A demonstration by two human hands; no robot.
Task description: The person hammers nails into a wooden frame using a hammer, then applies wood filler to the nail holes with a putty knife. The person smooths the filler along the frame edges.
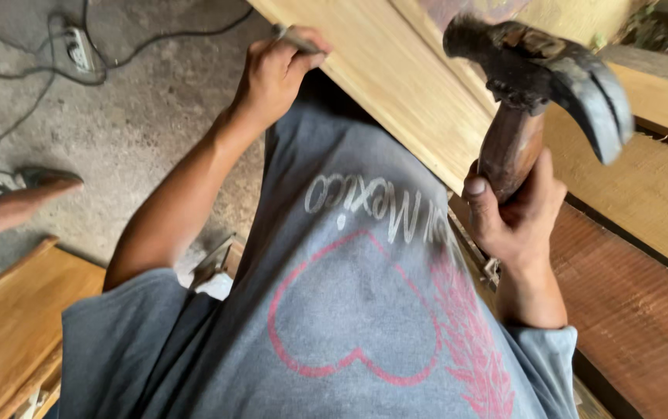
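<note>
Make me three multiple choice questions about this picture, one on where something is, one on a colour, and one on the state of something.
1. Where is the left hand?
A. At the edge of the pale wooden board
B. Flat on the floor
C. On the hammer's head

2. What colour is the heart outline on the grey shirt?
A. Green
B. Pink
C. Yellow

3. How is the hammer held?
A. Lying loose on the floor
B. Hanging from a hook
C. Raised, gripped by its wooden handle in the right hand

Answers:
1 A, the fingers pinch a small thing against the board's edge.
2 B, the printed outline is pink.
3 C, the fist wraps the handle, with the dark claw head up above it.
</note>
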